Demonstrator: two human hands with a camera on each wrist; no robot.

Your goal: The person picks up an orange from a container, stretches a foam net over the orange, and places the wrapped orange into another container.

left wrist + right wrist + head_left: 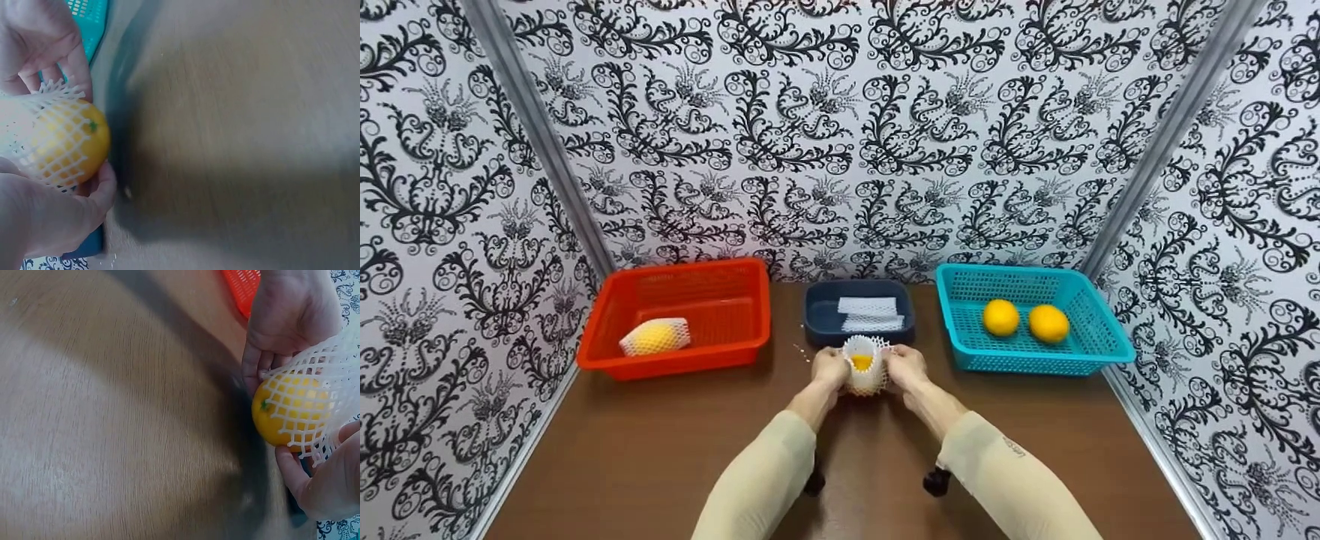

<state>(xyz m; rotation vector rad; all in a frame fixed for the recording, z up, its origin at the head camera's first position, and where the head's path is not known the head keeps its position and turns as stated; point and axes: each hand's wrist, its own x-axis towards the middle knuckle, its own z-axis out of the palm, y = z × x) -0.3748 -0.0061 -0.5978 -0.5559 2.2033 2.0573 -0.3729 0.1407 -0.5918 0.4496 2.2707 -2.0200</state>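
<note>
In the head view, a white foam fruit net [867,381] stands upright between both hands, over the table in front of the navy bin. Inside it is an orange [263,419], whose stem end pokes out of the net's lower opening in both wrist views. My left hand [829,367] grips the net from the left side, with a fingertip against the fruit. From the right side, my right hand [906,367] holds the net and also touches the orange. The net's upper end gapes open, showing some yellow within.
A red basket [682,358] at the left contains one netted fruit [658,337]. Behind the hands, a navy bin [819,315] holds flat foam nets [868,306]. Two bare oranges [1001,318] lie in the teal basket [1027,364] at the right. Patterned walls enclose the table.
</note>
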